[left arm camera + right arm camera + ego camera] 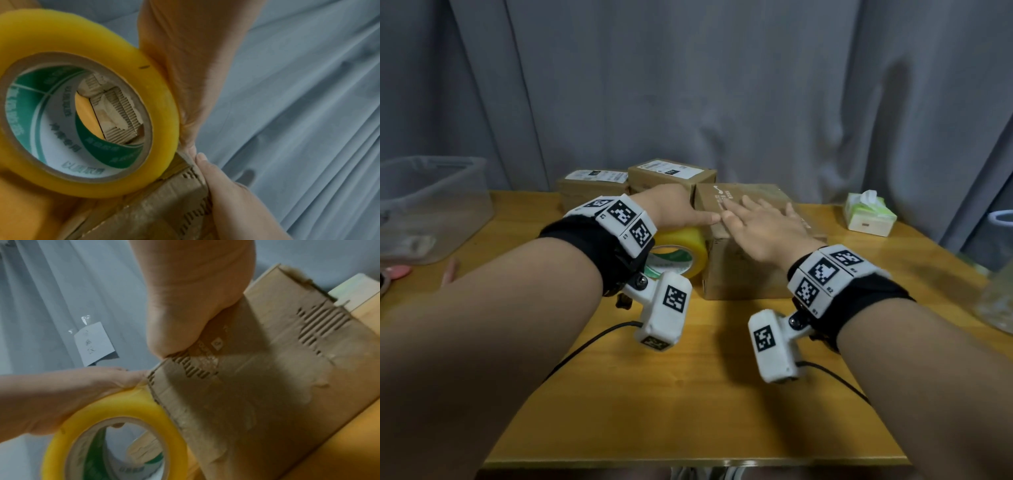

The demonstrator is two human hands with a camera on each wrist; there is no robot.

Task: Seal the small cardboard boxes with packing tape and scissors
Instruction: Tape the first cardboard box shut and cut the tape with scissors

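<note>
The big wooden surface point(688, 394) holds all my things. Far back stand two small boxes with white labels point(671, 174), side by side. On the left is a clear plastic tub point(431, 202), and on the right a green tissue pack point(868, 216).

The box I am working on point(743, 274) sits in the middle of the surface, close in front of those two. Its long side runs away from me and a bit to the right. Its top is shut, and its skin is torn in places, so the ridges inside show.

My right hand point(760, 229) lies flat on the top of the box. Its fingers point(736, 205) are straight and spread a little, pressing down near the left edge.

The yellow tape roll point(681, 253) stands on its edge, right against the left side of the box. Its hole points toward me. My left hand point(681, 209) is wrapped over the top of the roll, and its fingers point(191, 142) seem to press down at the top left edge of the box.

I think I am sticking the tape end down. If I pull the roll crooked, the strip could go on slanted and miss the seam. If my right hand lets up, the light box could slide. The torn skin may not let the tape stick well. I cannot see the scissors anywhere, so cutting could mean hunting for them.
</note>
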